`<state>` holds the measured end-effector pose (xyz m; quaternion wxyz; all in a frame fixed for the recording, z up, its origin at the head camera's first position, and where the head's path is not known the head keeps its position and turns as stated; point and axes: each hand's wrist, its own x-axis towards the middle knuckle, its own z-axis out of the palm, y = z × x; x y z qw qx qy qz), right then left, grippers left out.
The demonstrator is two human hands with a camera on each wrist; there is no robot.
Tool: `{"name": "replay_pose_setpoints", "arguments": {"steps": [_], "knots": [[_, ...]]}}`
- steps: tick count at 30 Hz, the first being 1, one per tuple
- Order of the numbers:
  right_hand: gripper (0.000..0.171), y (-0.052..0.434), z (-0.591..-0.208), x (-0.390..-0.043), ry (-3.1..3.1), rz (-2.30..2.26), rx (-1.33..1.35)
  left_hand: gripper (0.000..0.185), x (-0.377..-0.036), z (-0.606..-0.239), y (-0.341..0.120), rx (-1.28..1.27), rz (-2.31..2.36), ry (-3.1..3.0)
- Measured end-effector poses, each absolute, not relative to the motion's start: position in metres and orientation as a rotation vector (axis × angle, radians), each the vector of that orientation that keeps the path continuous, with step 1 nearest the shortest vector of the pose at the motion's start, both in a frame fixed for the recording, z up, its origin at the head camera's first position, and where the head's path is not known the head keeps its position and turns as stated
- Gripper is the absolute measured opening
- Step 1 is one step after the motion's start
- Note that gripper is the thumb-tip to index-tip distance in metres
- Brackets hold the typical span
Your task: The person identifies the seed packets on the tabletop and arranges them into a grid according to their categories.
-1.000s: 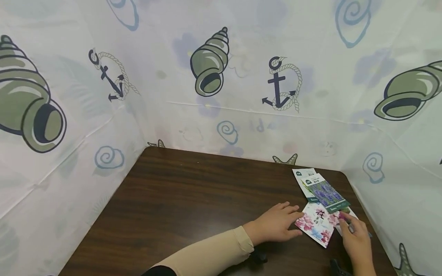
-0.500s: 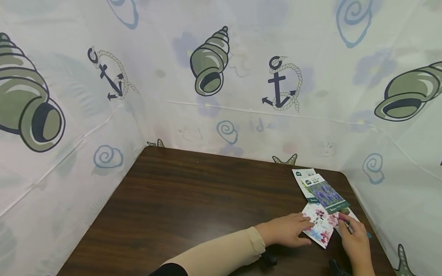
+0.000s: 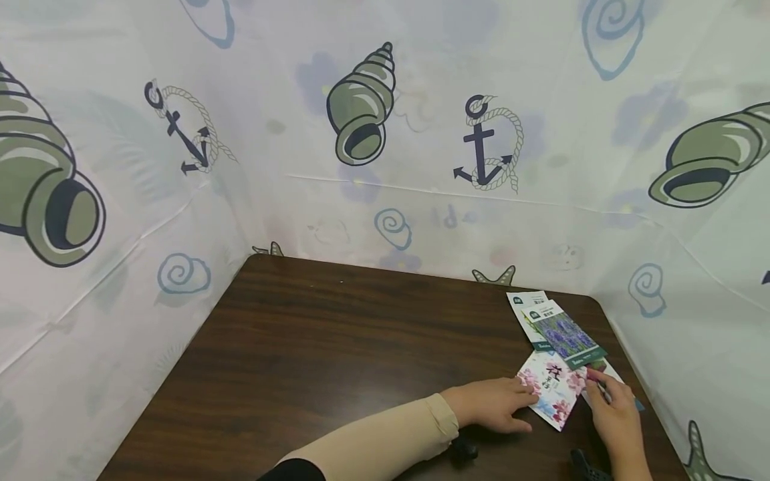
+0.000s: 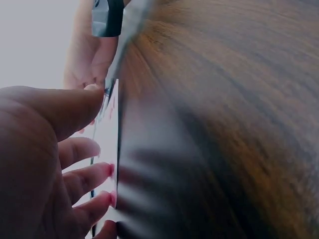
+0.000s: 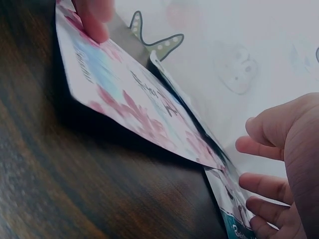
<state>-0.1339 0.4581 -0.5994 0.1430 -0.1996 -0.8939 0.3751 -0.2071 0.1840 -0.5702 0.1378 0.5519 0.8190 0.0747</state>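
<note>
Left hand [image 3: 494,405] — fingers straight and flat, tips pressing the near-left edge of the pink flowered packet [image 3: 550,395]; nothing gripped. Forearm in a beige sleeve [image 3: 373,444] lies across the near edge of the table [image 3: 313,347], reaching toward its right side.

Right hand [image 3: 613,417] — fingers loosely extended at the packet's right edge, tips touching paper there; whether they pinch it cannot be told. The right wrist view shows that edge of the packet lifted off the wood, the fingers just beside it.

Pink flowered packet — near the table's right near corner, between the two hands. Judged thin, light and flexible, glossy enough to slide on the polished wood; a flat press holds it down, and a lifted corner or edge looks the best place to pinch. Likely to crease if bent hard.

Purple flowered packet [image 3: 568,333] — just beyond, toward the right far corner, overlapping a white packet [image 3: 525,302] beneath it.

Another packet [image 3: 610,374] — partly hidden beneath the right hand and the pink one.

Surround — a sheet [image 3: 385,133] printed with shells and anchors, walling three sides of the table.
</note>
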Motion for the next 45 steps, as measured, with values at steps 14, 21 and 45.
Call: {"name": "replay_pose_setpoints", "arguments": {"steps": [14, 21, 45], "knots": [[0.044, 0.456, -0.599, -0.138, -2.574, 1.082, -0.533, 0.037, -0.208, -0.565, 0.172, 1.582, 0.134, 2.589], [0.043, 0.455, -0.600, -0.142, -2.603, 1.048, -0.500, 0.034, -0.204, -0.550, 0.161, 1.427, 0.090, 2.720], [0.039, 0.452, -0.600, -0.135, -2.683, 0.980, -0.468, 0.039, -0.202, -0.555, 0.128, 1.154, -0.024, 2.862]]}}
